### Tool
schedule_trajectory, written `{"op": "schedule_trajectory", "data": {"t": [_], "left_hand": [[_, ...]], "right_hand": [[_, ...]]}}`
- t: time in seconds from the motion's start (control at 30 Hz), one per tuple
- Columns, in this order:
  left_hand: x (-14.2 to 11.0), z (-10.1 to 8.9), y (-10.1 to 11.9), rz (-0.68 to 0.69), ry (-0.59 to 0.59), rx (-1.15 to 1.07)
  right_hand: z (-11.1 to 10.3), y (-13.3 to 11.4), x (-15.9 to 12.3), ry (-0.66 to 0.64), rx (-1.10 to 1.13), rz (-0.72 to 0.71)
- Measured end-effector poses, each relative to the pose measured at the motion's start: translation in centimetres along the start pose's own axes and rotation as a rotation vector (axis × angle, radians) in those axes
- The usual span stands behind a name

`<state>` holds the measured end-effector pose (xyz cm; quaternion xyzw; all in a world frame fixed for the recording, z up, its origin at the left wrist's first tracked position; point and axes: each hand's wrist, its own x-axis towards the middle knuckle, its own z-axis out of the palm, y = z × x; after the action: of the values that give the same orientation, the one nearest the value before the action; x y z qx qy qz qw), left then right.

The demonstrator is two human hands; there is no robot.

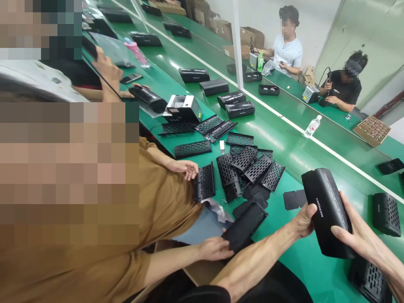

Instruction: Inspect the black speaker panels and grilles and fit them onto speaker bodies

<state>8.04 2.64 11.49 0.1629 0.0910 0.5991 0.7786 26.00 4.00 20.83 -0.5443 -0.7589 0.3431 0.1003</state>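
Between my two hands is a black speaker housing (330, 214) with white lettering reading MERKURY, tilted above the green table. My left hand (303, 219) grips its near left side, thumb on the printed face. On the other side, my right hand (355, 225) wraps round it with the thumb across the front. A flat black sheet (293, 199) lies just beyond my left wrist. Close to my right forearm stands a black housing with a slotted grille (370, 277), partly hidden by the arm. Another slotted housing (386, 213) rests farther right.
A co-worker in a brown shirt (170, 210) sits at my left, holding a black panel (244, 227). Perforated black grilles (244, 159) are heaped before them. Several housings (240, 109) stand on the green belt, near a water bottle (312, 126). Two people work across the line.
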Motion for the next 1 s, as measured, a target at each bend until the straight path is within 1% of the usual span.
{"op": "schedule_trajectory", "data": {"t": [0.03,0.07,0.1,0.17,0.23,0.3,0.33,0.37,0.4,0.43,0.47,0.5,0.53,0.57,0.6,0.67,0.7,0.73,0.77,0.8,0.9,1.0], "left_hand": [[0.2,0.3,0.1,0.026,0.021,0.001],[0.4,0.5,0.3,0.052,0.044,0.001],[0.6,0.8,0.4,0.078,0.067,0.000],[1.2,1.3,0.4,0.134,0.109,-0.001],[1.9,1.8,-0.2,0.193,0.140,-0.003],[2.6,1.9,-1.2,0.230,0.162,0.000],[2.9,1.8,-1.6,0.236,0.171,0.014],[3.0,1.6,-1.7,0.225,0.179,0.040],[3.1,1.1,-1.6,0.183,0.176,0.080],[3.0,0.6,-0.9,0.124,0.166,0.133],[3.0,-0.2,0.2,0.073,0.161,0.196],[3.0,-0.9,1.8,-0.003,0.126,0.270],[3.1,-1.7,3.7,0.019,0.125,0.346],[3.4,-2.4,5.9,0.092,0.138,0.434],[3.8,-2.9,8.0,0.109,0.082,0.558],[4.5,-3.3,11.4,0.059,-0.119,0.839],[4.8,-3.3,12.6,0.022,-0.213,0.940],[5.0,-3.2,13.3,-0.003,-0.275,1.012],[5.1,-3.0,13.6,-0.011,-0.300,1.053],[5.1,-2.9,13.6,-0.002,-0.291,1.068],[4.5,-3.2,12.7,0.045,-0.167,1.038],[3.5,-4.1,11.5,0.058,-0.053,0.891]], "right_hand": [[0.1,0.3,-0.6,0.056,-0.008,-0.025],[0.6,0.6,-1.3,0.146,-0.015,-0.051],[1.4,0.9,-2.1,0.262,-0.024,-0.074],[3.6,1.1,-3.4,0.515,-0.031,-0.088],[5.8,0.8,-3.9,0.717,-0.043,-0.045],[7.0,0.2,-3.6,0.846,-0.045,0.004],[7.0,-0.1,-3.3,0.878,-0.038,0.017],[6.7,-0.3,-3.0,0.886,-0.023,0.020],[6.1,-0.3,-2.7,0.870,0.000,0.022],[5.3,-0.2,-2.6,0.841,0.029,0.031],[4.5,0.1,-2.7,0.812,0.055,0.047],[3.8,0.4,-3.0,0.790,0.076,0.065],[3.2,0.7,-3.4,0.765,0.088,0.084],[2.8,1.1,-3.9,0.733,0.093,0.101],[2.6,1.4,-4.4,0.697,0.095,0.110],[2.6,2.0,-4.9,0.635,0.106,0.105],[2.7,2.3,-5.0,0.614,0.117,0.100],[2.8,2.5,-4.9,0.600,0.128,0.097],[2.9,2.8,-4.7,0.588,0.139,0.098],[2.9,3.0,-4.4,0.569,0.149,0.102],[2.2,3.4,-3.6,0.491,0.177,0.115],[1.4,3.1,-3.5,0.409,0.236,0.112]]}}
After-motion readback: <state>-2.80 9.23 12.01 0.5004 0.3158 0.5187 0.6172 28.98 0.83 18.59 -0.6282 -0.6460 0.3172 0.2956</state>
